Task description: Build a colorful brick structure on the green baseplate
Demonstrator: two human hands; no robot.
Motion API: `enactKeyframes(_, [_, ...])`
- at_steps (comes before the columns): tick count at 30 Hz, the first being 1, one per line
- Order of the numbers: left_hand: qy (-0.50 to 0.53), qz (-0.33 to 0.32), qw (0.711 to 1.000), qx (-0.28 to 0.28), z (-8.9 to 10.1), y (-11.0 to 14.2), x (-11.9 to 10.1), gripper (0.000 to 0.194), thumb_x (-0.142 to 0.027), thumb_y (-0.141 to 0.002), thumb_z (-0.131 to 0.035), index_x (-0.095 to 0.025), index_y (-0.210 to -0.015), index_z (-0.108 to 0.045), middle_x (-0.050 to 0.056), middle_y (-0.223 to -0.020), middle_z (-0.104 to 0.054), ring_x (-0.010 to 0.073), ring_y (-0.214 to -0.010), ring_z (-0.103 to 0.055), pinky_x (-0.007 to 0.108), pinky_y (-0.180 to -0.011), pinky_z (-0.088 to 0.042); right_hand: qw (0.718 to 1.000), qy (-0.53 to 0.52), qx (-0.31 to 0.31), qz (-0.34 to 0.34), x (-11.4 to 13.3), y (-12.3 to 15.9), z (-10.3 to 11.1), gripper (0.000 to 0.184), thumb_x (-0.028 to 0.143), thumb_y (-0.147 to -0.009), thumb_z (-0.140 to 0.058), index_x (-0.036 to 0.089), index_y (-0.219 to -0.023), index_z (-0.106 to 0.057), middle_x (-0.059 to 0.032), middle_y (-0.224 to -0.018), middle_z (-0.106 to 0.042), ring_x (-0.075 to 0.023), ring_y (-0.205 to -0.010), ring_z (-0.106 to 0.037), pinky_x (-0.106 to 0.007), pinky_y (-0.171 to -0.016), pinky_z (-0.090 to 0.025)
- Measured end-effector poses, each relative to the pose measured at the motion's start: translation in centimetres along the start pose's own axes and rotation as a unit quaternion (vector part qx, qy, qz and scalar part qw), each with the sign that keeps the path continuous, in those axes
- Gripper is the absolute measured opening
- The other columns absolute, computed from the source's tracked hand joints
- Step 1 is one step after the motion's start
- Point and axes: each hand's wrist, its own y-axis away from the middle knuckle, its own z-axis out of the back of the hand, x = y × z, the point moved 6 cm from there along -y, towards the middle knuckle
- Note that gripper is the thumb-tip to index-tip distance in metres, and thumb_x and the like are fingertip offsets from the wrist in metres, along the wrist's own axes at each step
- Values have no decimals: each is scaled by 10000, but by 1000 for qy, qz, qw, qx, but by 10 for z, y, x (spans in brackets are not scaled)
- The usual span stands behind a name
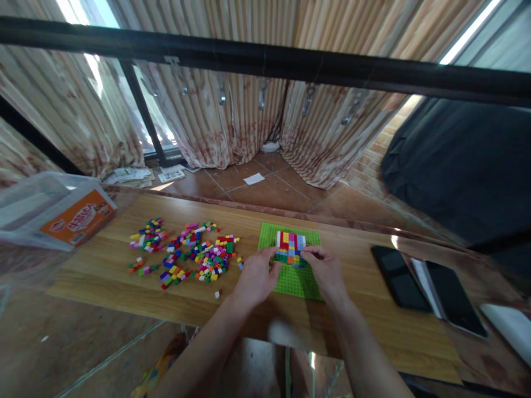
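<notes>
A green studded baseplate (299,287) lies on the wooden tabletop in front of me. On its upper middle part stands a block of multicoloured toy bricks (291,241), with red, yellow, white and blue pieces in rows. My left hand (258,275) is closed at the block's left side, fingertips and thumb against its lower left edge. At the lower right edge, my right hand (326,270) has its fingers drawn together in a grip on the bricks. Whether a small loose brick is under either set of fingertips, I cannot tell.
Loose bricks (213,257) are spread in piles left of the baseplate. A clear plastic box (25,221) with an orange label stands at the far left. Right of my hands lie a black phone (400,276) and another dark device (454,296). A dark rail (265,58) crosses above.
</notes>
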Motion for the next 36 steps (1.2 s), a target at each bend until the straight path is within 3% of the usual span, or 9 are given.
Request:
enactKeyframes(2, [12, 6, 1000, -15, 9, -2, 4, 283, -154, -828, -558, -153, -1103, -626, 77, -1029, -699, 162, -781, -652, 308, -779, -530, 999, -38, -8, -6, 2, 0, 9, 242, 355, -544, -782, 179, -687, -698, 0, -676, -669, -123, -634, -578, -251, -622, -448])
enactKeyframes(5, [13, 28, 997, -67, 35, -7, 17, 263, -143, -832, -545, -146, -1080, -633, 76, -998, -710, 157, -782, -661, 291, -770, -533, 993, -84, -80, 8, 7, 0, 31, 259, 396, -597, -770, 184, -713, -675, 15, -660, -635, -101, -601, -558, -229, -587, -433])
enactKeyframes(8, [-4, 71, 990, -123, 66, -11, 40, 252, -139, -836, -534, -135, -1066, -637, 85, -956, -720, 166, -786, -672, 289, -762, -536, 993, -50, -96, 39, 12, -2, 41, 280, 420, -644, -738, 178, -768, -672, -8, -698, -644, -122, -619, -575, -256, -601, -453])
enactKeyframes(12, [-14, 101, 984, -147, 85, -10, 58, 260, -139, -827, -548, -122, -1071, -634, 97, -958, -721, 178, -807, -680, 295, -761, -540, 986, 116, 15, 117, 23, -2, 20, 493, 451, -672, -699, 195, -1090, -647, -95, -1040, -674, -246, -936, -631, -394, -782, -500])
enactKeyframes(15, [-6, 76, 990, -121, 74, -8, 53, 289, -132, -820, -551, -129, -1100, -621, 90, -988, -718, 168, -812, -678, 292, -763, -542, 928, 265, 143, 220, 32, 5, -13, 751, 423, -655, -721, 252, -1345, -478, -108, -1387, -488, -300, -1262, -459, -492, -1016, -388])
enactKeyframes(17, [-3, 59, 993, -100, 64, -7, 46, 289, -133, -817, -552, -136, -1098, -624, 84, -991, -719, 164, -812, -676, 294, -767, -541, 881, 335, 206, 263, 33, 8, -30, 873, 385, -628, -741, 254, -1414, -386, -110, -1459, -395, -309, -1334, -367, -504, -1087, -309])
enactKeyframes(22, [5, 60, 993, -97, 64, -7, 42, 246, -164, -830, -557, -143, -1056, -651, 79, -971, -723, 168, -816, -673, 296, -763, -537, 824, 434, 235, 277, 27, 1, -43, 920, 316, -609, -738, 245, -1434, -336, -119, -1330, -497, -333, -1214, -449, -525, -1033, -355])
enactKeyframes(30, [-9, 100, 984, -149, 105, -1, 64, 204, -166, -833, -568, -136, -1003, -678, 75, -925, -729, 164, -803, -675, 268, -757, -522, 805, 445, 270, 284, 26, 6, -34, 869, 328, -648, -704, 254, -1430, -330, -100, -1311, -507, -318, -1194, -456, -485, -997, -395])
enactKeyframes(36, [-69, 161, 965, -194, 143, 10, 92, 228, -203, -830, -567, -142, -1005, -701, 75, -890, -735, 173, -762, -661, 274, -724, -506, 803, 466, 251, 274, 16, 1, -31, 908, 362, -629, -720, 249, -1435, -318, -108, -1293, -526, -327, -1156, -491, -490, -965, -426])
